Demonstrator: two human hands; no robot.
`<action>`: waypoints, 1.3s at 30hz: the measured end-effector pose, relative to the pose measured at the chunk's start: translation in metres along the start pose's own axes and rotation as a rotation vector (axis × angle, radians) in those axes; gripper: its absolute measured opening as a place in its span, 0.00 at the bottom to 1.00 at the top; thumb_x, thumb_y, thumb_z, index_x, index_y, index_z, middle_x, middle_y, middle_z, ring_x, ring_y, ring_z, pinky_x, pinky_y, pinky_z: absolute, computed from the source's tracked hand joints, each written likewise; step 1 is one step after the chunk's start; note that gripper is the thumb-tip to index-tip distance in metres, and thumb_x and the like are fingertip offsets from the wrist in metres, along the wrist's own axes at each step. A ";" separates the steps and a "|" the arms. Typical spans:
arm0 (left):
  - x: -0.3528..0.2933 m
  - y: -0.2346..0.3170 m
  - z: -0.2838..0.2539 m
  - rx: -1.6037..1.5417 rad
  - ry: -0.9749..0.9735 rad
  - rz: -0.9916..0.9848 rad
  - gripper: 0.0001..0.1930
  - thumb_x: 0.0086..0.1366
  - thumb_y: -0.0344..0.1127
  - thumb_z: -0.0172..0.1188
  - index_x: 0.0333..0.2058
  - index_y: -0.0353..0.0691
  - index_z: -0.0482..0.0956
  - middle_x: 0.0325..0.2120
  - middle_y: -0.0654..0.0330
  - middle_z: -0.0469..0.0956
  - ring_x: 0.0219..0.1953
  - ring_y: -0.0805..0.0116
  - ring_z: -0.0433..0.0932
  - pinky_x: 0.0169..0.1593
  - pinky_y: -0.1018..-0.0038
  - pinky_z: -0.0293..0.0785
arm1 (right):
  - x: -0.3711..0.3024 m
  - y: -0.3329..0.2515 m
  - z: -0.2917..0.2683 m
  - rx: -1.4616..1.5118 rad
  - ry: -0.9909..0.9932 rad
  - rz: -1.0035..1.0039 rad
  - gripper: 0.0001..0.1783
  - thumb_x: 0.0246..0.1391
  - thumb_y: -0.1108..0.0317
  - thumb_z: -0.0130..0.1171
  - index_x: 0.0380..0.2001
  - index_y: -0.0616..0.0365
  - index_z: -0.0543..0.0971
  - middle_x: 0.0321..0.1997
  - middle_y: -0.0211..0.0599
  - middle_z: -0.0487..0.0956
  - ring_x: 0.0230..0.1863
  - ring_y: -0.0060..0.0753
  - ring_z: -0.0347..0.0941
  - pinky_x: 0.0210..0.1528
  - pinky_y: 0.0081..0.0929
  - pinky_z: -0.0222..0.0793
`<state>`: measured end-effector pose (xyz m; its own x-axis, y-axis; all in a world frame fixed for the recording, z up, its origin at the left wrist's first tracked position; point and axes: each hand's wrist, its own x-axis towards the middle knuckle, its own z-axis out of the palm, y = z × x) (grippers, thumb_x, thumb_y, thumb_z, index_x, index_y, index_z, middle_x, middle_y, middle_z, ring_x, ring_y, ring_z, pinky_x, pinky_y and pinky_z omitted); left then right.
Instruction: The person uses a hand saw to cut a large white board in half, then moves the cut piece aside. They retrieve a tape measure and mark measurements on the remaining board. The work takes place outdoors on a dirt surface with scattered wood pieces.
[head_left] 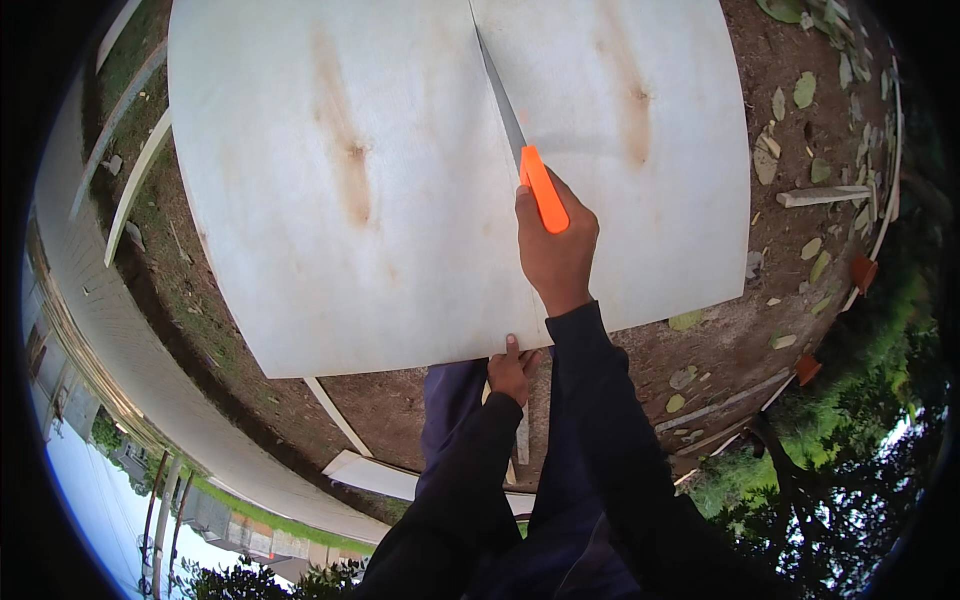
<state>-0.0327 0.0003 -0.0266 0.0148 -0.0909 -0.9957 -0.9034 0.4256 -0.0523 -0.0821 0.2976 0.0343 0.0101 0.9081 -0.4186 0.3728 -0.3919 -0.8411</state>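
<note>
A broad pale plywood sheet (430, 260) with brown knot streaks spreads out before me. My right hand (560, 250) is wrapped round the orange handle of a handsaw (507, 105), above the sheet's right middle part. The grey blade points away toward the far edge, where a thin dark cut line begins near its tip. A faint line also runs down the sheet beneath my right wrist. At the near edge, my left hand (512, 373) grips the plywood, its thumb on top; the other fingers are partly hidden at the edge.
Brown soil with scattered leaves (805, 90) surrounds the sheet. A short wood piece (823, 196) lies at the right, and pale strips (138, 185) lie at the left. A white board piece (375, 476) rests behind my legs. A long grey wall (190, 345) curves along the left.
</note>
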 end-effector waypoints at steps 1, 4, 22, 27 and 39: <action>0.000 -0.001 -0.002 0.167 -0.023 0.087 0.25 0.73 0.49 0.55 0.54 0.31 0.68 0.50 0.53 0.75 0.52 0.60 0.78 0.54 0.67 0.80 | -0.037 0.002 -0.013 0.037 0.043 0.008 0.13 0.58 0.75 0.58 0.45 0.66 0.80 0.22 0.33 0.77 0.21 0.23 0.71 0.28 0.23 0.71; -0.005 -0.007 -0.006 0.313 -0.016 0.156 0.25 0.73 0.49 0.55 0.54 0.31 0.68 0.51 0.52 0.75 0.52 0.60 0.78 0.54 0.67 0.80 | -0.071 -0.002 -0.043 -0.065 -0.038 -0.057 0.21 0.57 0.77 0.59 0.55 0.68 0.77 0.25 0.36 0.80 0.25 0.22 0.76 0.31 0.20 0.74; -0.003 -0.001 0.016 0.046 -0.028 0.039 0.26 0.72 0.51 0.56 0.50 0.28 0.70 0.46 0.52 0.77 0.47 0.62 0.79 0.49 0.68 0.81 | 0.054 0.032 0.002 -0.107 -0.073 0.050 0.18 0.58 0.72 0.60 0.51 0.66 0.79 0.25 0.38 0.80 0.24 0.25 0.75 0.31 0.26 0.73; 0.039 -0.038 -0.051 0.524 -0.202 0.348 0.26 0.73 0.51 0.55 0.50 0.27 0.70 0.43 0.53 0.78 0.42 0.66 0.79 0.46 0.70 0.80 | -0.084 0.040 -0.020 -0.040 0.011 -0.074 0.21 0.56 0.76 0.61 0.54 0.67 0.78 0.28 0.40 0.83 0.27 0.27 0.79 0.34 0.26 0.76; 0.000 0.002 -0.009 0.099 -0.098 0.028 0.27 0.73 0.52 0.55 0.51 0.28 0.69 0.47 0.52 0.78 0.49 0.62 0.80 0.50 0.71 0.80 | -0.054 0.024 -0.018 -0.027 -0.010 -0.030 0.17 0.58 0.75 0.59 0.50 0.66 0.79 0.27 0.38 0.81 0.26 0.25 0.77 0.33 0.25 0.75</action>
<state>-0.0385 -0.0074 -0.0259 0.0360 0.0082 -0.9993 -0.8573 0.5141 -0.0267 -0.0573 0.2423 0.0429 -0.0107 0.9178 -0.3970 0.3981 -0.3602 -0.8436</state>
